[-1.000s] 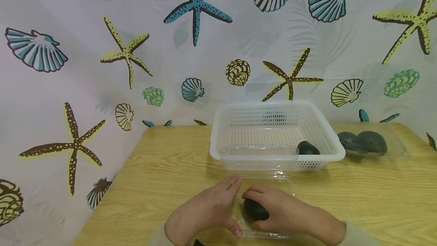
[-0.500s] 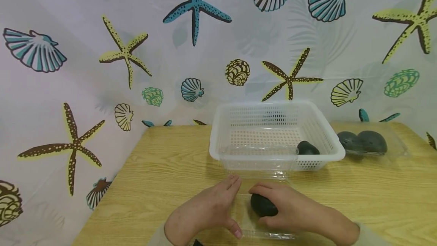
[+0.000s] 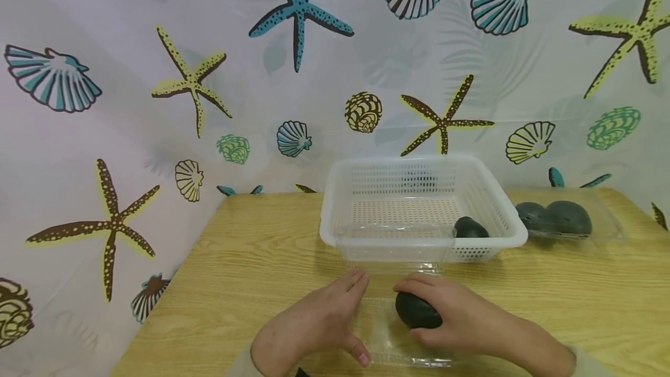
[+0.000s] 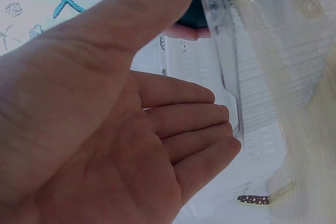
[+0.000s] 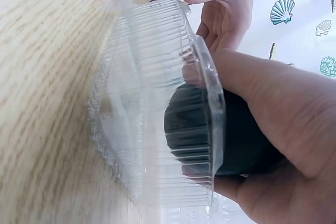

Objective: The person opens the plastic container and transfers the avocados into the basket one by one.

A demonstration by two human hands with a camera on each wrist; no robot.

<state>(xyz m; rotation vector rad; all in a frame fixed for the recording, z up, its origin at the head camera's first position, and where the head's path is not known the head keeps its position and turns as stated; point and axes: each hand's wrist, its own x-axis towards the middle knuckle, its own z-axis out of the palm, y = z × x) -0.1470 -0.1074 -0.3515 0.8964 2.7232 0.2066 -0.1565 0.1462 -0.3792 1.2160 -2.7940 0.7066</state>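
Observation:
My right hand (image 3: 455, 313) grips a dark green avocado (image 3: 417, 310) between thumb and fingers, over the right part of a clear plastic clamshell box (image 3: 408, 361). In the right wrist view, the avocado (image 5: 239, 137) reaches partly below the box's rim, seen through its ribbed wall (image 5: 152, 40). The clamshell's lid (image 3: 395, 243) is folded back against the basket. At the box's left side rests my left hand (image 3: 319, 319), thumb spread toward the front edge. The left wrist view shows its fingers (image 4: 194, 114) extended side by side, holding nothing, fingertips right at the clear plastic.
Behind the box stands a white perforated basket (image 3: 515, 240) with another dark avocado (image 3: 470, 228) in its right corner. A second clear clamshell (image 3: 609, 220) holding dark avocados (image 3: 569, 218) lies at the back right. A patterned curtain (image 3: 314, 86) hangs behind the wooden table (image 3: 251, 249).
My right hand has shifted the avocado to the right and slightly away from me, over the box. The left hand stays in place.

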